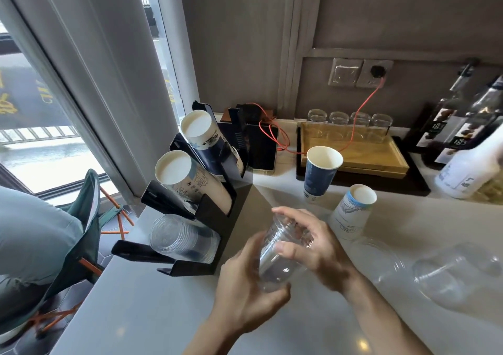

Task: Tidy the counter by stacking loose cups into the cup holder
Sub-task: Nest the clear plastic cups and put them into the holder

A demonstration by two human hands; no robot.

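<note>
Clear plastic cup (280, 254) held between both our hands above the pale counter (152, 313), just beside the black tiered cup holder (217, 218).

Our left hand (245, 286) cupped its base and our right hand (307, 243) curled round its side; we judged it best turned to lie like the clear cup stack (182, 239) in the lowest slot, then slid on squarely, though its rim end seemed blurred.

Clear glossy plastic cup (280, 256) between the fingers (288, 245) — beyond them matt paper cups (322, 173), a smooth pale table (163, 313).
</note>
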